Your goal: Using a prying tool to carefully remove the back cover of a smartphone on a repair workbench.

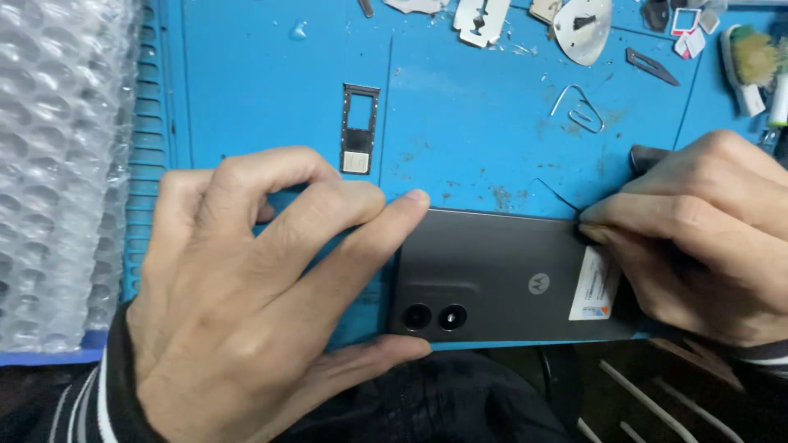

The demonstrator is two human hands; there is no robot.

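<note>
A dark grey phone [492,275] lies face down on a blue work mat [279,90], its two camera lenses toward my left hand and a white sticker near its right end. My left hand [246,287] holds the phone's left end, index fingertip on the top edge and thumb under the bottom edge. My right hand [698,238] is closed over the phone's right end, fingertips pressed at its top right corner. Whether a thin tool is under those fingers is hidden.
A SIM tray [359,127] lies on the mat just above my left hand. A bent paper clip [579,111], a razor blade [482,18], a metal pick [583,29], a scalpel blade [652,66] and a brush [749,61] sit at the back. Bubble wrap [57,164] covers the left side.
</note>
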